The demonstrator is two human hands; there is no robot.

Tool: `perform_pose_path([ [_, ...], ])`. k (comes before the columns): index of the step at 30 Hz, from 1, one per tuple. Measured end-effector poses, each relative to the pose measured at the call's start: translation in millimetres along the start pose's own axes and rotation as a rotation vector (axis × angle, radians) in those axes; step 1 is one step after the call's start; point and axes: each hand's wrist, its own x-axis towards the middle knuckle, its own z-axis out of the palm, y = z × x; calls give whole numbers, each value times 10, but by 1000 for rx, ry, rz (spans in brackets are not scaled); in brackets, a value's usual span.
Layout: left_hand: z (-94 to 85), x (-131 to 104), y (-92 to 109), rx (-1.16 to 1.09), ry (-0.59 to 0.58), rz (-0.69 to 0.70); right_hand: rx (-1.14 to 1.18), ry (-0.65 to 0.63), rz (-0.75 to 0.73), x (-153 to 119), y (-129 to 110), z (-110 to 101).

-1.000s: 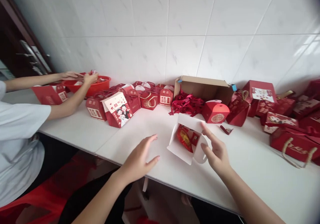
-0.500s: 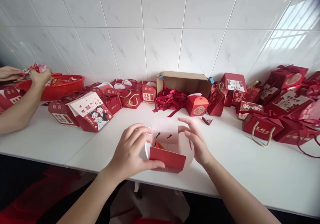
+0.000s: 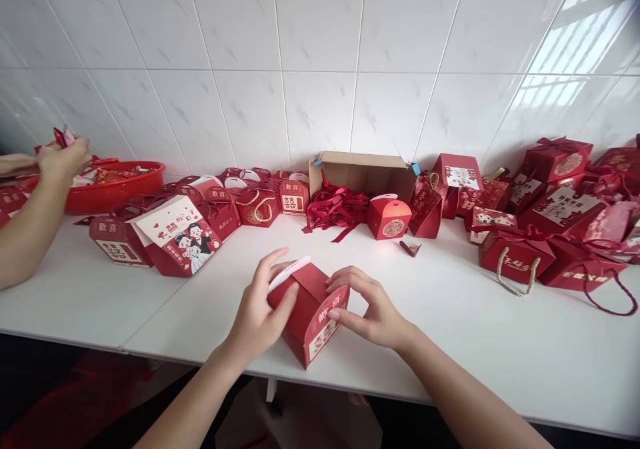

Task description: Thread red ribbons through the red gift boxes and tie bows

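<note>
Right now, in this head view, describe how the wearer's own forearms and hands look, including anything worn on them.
The left hand and right hand are ungloved, with slender fingers. No ring, watch or bracelet shows. The left forearm and right forearm taper toward the wrists, with no sleeve in view and no clear markings.

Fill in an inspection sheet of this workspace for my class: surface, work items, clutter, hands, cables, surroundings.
Surface: white table, seam on the left.
Work items: red box with a red flap over its top.
Clutter: dark-red ribbons at a cardboard carton; other boxes to both sides.
Hands: left hand and right hand both hold the red box.
Cables: nothing seen.
Surroundings: white tiled wall behind; co-worker's hand near a red basin.
</note>
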Motion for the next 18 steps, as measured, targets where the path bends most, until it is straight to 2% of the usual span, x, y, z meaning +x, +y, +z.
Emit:
perform_pose_path([
  [2, -3, -53, 17, -72, -57, 27, 11, 36, 41, 8, 3, 30],
  [4, -14, -88, 41, -53, -67, 32, 28, 19, 17, 24, -2, 45],
  [8, -33, -66, 74, 33, 36, -99, 27, -83, -53, 36, -68, 44],
  [11, -66, -2, 78, 17, -7, -203, 28, -133, -31, 40, -102, 42],
  [12, -81, 19, 75, 14, -32, -221, 25, -132, 4, 57, -81, 41],
  [14, -107, 51, 65, 8, -73, -237, -90, -89, 169, 139, 43, 28],
  [16, -113, 68, 52, -3, -93, -226, -343, -9, 403, 292, 282, -10],
  [18, -96, 69, 45, -6, -78, -200, -477, 22, 507, 488, 596, -74],
])
